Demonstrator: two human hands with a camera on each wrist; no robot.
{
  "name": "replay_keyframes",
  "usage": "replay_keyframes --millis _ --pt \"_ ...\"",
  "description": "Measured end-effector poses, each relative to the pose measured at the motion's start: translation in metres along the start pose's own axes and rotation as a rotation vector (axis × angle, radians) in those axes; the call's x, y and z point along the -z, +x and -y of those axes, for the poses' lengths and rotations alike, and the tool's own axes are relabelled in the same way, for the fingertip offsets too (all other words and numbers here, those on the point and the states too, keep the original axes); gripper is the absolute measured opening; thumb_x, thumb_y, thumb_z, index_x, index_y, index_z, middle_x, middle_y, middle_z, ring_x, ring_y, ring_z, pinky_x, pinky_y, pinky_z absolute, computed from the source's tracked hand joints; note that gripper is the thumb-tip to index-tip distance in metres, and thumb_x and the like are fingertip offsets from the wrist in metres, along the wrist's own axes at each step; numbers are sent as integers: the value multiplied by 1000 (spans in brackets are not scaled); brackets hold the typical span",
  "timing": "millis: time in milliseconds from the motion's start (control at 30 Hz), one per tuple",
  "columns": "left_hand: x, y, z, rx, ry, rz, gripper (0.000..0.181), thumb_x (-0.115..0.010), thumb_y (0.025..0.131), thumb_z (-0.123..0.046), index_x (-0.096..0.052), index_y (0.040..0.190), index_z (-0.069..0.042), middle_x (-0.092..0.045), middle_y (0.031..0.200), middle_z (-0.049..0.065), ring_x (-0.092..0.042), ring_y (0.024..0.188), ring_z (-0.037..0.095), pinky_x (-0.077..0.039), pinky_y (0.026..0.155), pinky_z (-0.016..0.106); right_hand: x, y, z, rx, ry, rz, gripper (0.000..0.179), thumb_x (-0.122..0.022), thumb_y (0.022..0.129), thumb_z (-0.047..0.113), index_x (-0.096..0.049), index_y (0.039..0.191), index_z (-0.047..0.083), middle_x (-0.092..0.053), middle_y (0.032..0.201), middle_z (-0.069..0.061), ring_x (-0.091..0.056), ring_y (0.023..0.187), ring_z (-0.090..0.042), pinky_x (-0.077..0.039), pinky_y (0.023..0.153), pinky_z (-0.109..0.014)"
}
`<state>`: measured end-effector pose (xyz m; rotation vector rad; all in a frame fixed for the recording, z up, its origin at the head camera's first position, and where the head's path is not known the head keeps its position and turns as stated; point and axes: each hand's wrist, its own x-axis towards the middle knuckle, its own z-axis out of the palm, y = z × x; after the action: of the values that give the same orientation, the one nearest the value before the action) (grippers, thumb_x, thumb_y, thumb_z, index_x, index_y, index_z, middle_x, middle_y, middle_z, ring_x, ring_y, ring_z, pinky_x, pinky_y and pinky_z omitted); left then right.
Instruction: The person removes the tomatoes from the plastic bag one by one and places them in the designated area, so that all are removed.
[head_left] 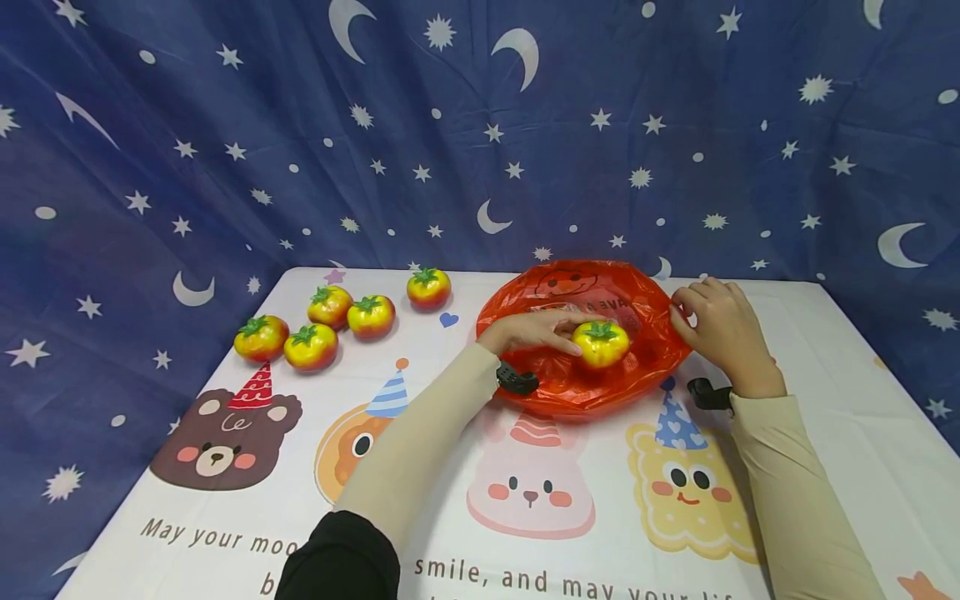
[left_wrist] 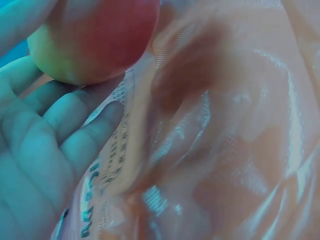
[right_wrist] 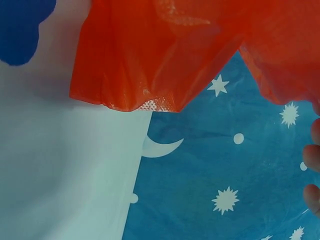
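Observation:
A red plastic bag (head_left: 551, 396) lies on the table with its mouth spread wide. Over that mouth my left hand (head_left: 534, 328) holds a yellow-and-red tomato (head_left: 602, 348) with a green leafy top. The left wrist view shows the fingers and thumb around the tomato (left_wrist: 95, 45), with the bag's crinkled film (left_wrist: 240, 150) beside it. On the bag's right rim, my right hand (head_left: 722, 329) pinches the film between thumb and fingers. Only fingertips (right_wrist: 312, 157) of that hand show at the edge of the right wrist view, near the hanging red film (right_wrist: 135, 60).
Several more tomatoes sit at the table's back left, among them one (head_left: 428, 289) nearer the bag and one (head_left: 261, 338) farthest left. A white cloth (head_left: 420, 517) with cartoon prints covers the table. Behind it hangs a dark blue curtain (head_left: 450, 183) with moons and stars.

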<state>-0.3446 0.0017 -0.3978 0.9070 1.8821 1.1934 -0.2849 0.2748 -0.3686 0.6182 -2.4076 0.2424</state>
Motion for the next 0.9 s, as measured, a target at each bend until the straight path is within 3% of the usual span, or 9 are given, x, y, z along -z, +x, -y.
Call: replay_keyframes --millis 233,467,900 --pt "4 -14 -1 -52 38 -63 65 -60 90 -11 -31 147 -17 -32 150 3 -34 136 18 -36 111 28 -1 -1 -2 25 2 -21 7 -70 72 2 -65 76 -1 -62 65 -14 -51 67 -28 -48 67 -46" --pt "6 -32 -3 -59 -10 -130 65 -62 88 -8 -34 146 -17 -37 149 4 -38 134 18 -38 110 29 0 -1 -2 28 0 -29 7 -70 73 3 -65 76 -1 -62 64 -14 -51 67 -28 -49 67 -46" --pt "17 -73 -2 -75 -55 -232 67 -60 88 -4 -29 148 -10 -32 152 7 -35 137 24 -33 114 36 0 -1 -2 16 5 -23 7 -70 73 2 -65 76 -1 -62 66 -15 -52 68 -29 -49 69 -48"
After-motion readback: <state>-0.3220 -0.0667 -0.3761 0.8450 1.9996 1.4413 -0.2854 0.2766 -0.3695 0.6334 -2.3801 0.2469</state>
